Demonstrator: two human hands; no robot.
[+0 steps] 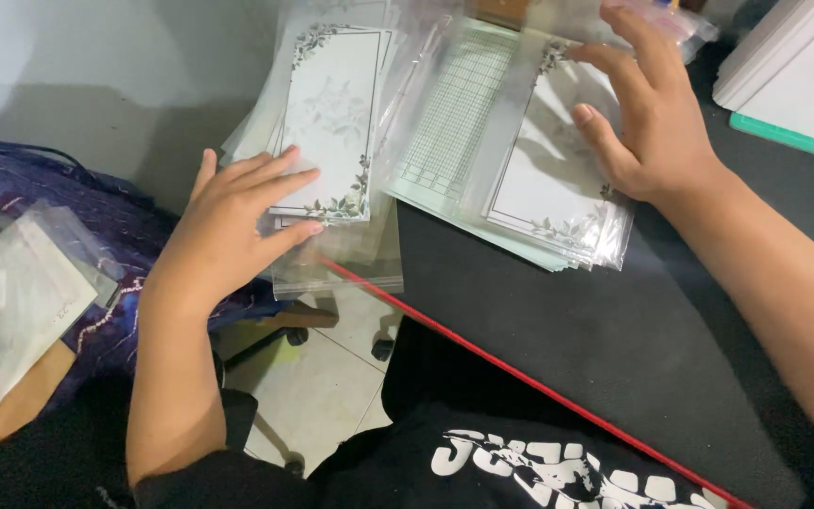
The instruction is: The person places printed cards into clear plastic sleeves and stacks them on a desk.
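My left hand (228,221) lies flat with fingers spread on the lower edge of a stack of white cards with leafy borders (332,113), sleeved in clear plastic, overhanging the desk's left corner. My right hand (647,113) rests fingers apart on a second stack of bordered cards in clear sleeves (548,188) further right. Between the two stacks lies a sheet printed with a grid (454,118) under plastic. Neither hand grips anything.
A black desk mat (614,339) with a red edge fills the lower right. White stacked sheets and a green-edged board (793,85) sit at top right. At left, clear bags (11,292) lie on purple cloth. Chair wheels and tiled floor (322,377) show below.
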